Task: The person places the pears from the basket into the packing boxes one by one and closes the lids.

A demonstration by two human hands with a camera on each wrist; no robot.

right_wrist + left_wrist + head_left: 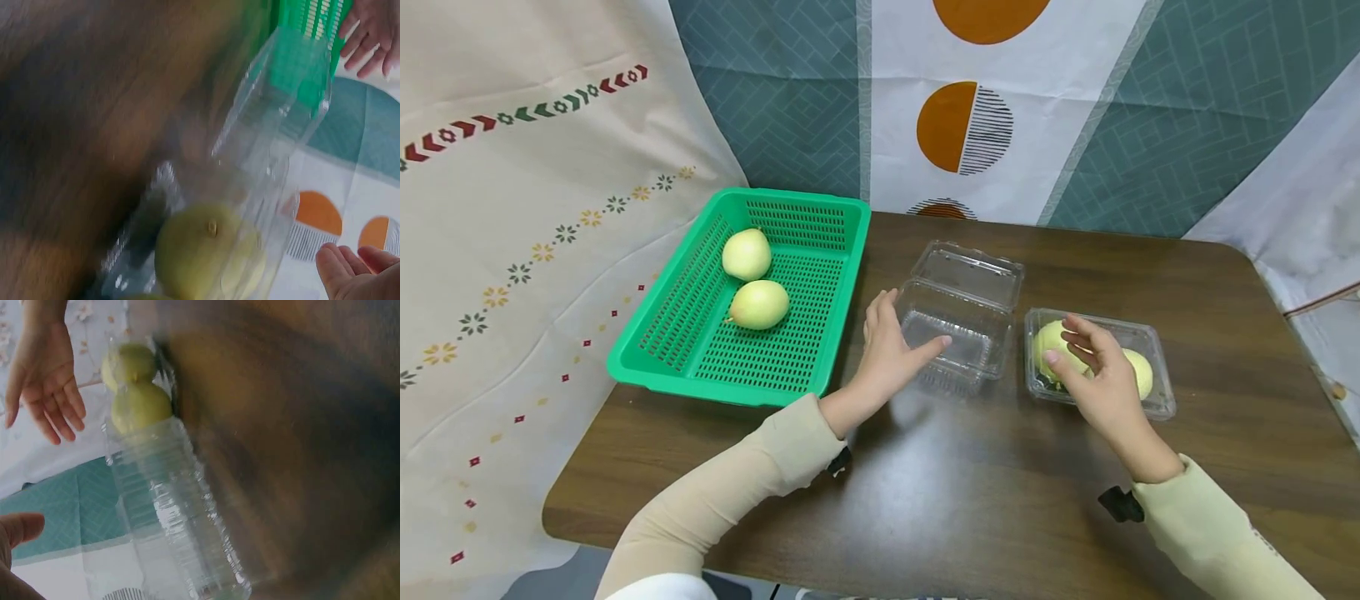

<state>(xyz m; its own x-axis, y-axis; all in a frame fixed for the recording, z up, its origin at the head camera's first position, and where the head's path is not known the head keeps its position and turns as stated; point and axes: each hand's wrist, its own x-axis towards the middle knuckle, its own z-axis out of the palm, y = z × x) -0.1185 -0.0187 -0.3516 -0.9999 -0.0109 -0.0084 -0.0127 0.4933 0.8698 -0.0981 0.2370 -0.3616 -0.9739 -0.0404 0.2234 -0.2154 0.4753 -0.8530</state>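
Observation:
My left hand (889,350) reaches over the left side of a clear plastic clamshell box (992,354), thumb and fingers spread apart and gripping nothing. The box's lid (968,271) is folded back behind it, and no fruit shows inside. My right hand (1103,385) hovers over a second clear box (1163,392), its fingers loosely bent and holding nothing. Inside that box lie two pale yellow-green fruits that look like pears, one on the left (1048,340) and one on the right (1142,372). A short stem tops one pear (203,250) in the right wrist view.
On the left of the brown table (962,500) stands a green slotted basket (827,333). Two more pears lie in it, one behind (747,254) the other (760,305). Patterned cloth (775,92) hangs along the table's back and left.

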